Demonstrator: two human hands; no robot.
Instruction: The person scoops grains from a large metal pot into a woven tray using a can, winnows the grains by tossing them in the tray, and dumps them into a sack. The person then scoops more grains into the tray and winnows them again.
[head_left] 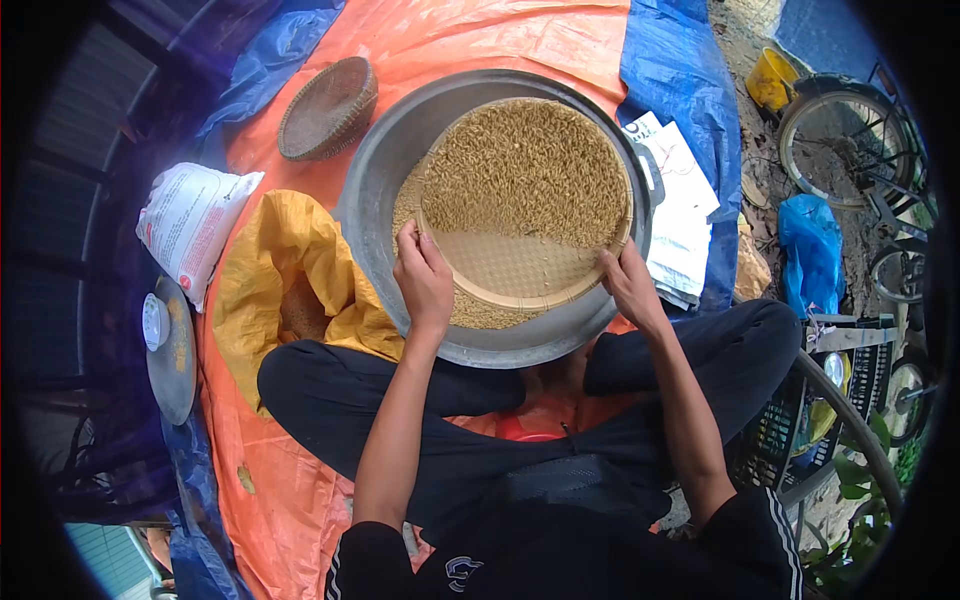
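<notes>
A round woven sieve [520, 262] is held over a large grey metal basin [385, 200]. Brown grain [525, 165] covers the far part of the sieve, while its near part shows bare weave. My left hand [424, 280] grips the near left rim, thumb on top. On the right rim, my right hand [632, 284] is closed with its thumb over the edge. More grain [485, 315] lies in the basin, under and beside the sieve. The basin stands in front of my crossed legs.
An open yellow sack [245, 300], a woven basket [328, 110] and a white bag [195, 222] are at left. White sacks [682, 215] lie right of the basin on the orange and blue tarp [480, 38]. Farther right are a blue bag [811, 250], black crate [768, 435] and bicycle wheel [845, 145].
</notes>
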